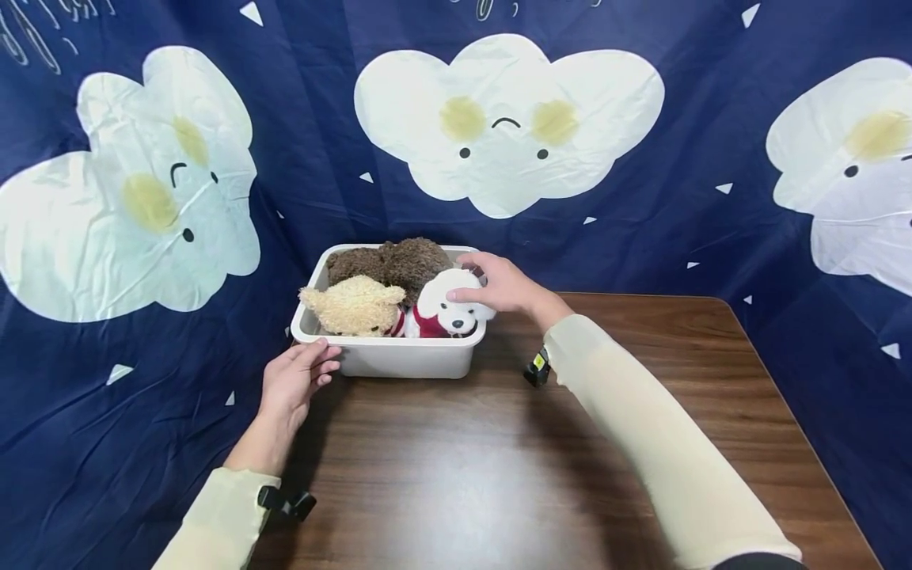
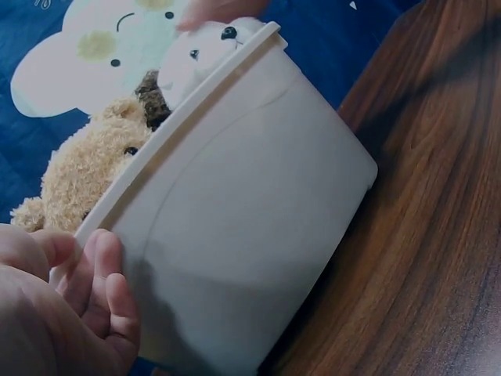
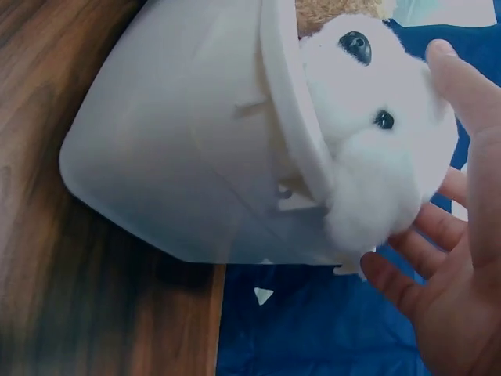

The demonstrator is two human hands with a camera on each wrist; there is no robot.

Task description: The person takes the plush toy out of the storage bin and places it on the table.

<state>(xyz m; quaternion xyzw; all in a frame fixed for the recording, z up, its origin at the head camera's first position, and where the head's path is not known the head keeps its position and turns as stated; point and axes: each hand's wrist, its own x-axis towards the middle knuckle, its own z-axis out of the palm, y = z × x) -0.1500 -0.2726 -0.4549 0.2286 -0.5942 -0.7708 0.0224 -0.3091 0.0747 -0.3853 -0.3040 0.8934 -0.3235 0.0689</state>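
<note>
A light grey plastic bin (image 1: 406, 360) stands at the back left of the table, holding several plush toys. My left hand (image 1: 295, 384) grips its front left rim, thumb on top and fingers below, also seen in the left wrist view. A white plush dog (image 3: 368, 125) with a red garment sits at the bin's right end. My right hand (image 1: 499, 285) holds its head, with the thumb on the face side and the fingers behind. A curly tan plush bear (image 1: 352, 305) lies at the left front. Behind it are dark brown plush toys (image 1: 413, 265), partly hidden.
The brown wooden table (image 1: 442, 475) extends in front of the bin and to its right. A dark blue cloth (image 1: 306, 142) with white clouds hangs behind and at both sides, close to the bin. Small black cameras (image 1: 285, 500) are on the wrists.
</note>
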